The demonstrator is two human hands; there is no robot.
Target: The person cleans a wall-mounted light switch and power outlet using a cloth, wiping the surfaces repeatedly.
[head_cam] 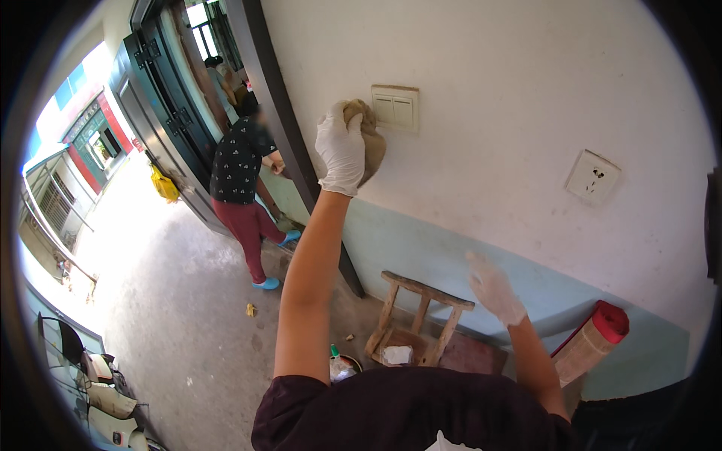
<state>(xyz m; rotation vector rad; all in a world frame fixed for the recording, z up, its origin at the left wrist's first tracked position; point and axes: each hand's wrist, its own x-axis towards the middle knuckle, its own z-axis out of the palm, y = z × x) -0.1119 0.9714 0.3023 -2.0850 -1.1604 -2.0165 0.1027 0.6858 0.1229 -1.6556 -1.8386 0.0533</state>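
My left hand [341, 152], in a white glove, is raised to the wall and grips a brown cloth [373, 149]. Just right of the cloth is a two-rocker light switch [395, 108] with a dingy frame; whether cloth and switch touch is hard to tell. Lower down, my gloved right hand [496, 290] is held up in front of the pale blue lower wall, slightly blurred, with nothing in it. To its upper right, a wall socket [593, 177] is set in the white wall [496, 67].
Below stands a wooden chair [423, 315] with a white packet [397, 354] on it. A rolled mat [592, 338] leans at the right. A person [242, 163] bends at the doorway by the dark door frame [282, 96]. A scooter [110, 406] is parked lower left.
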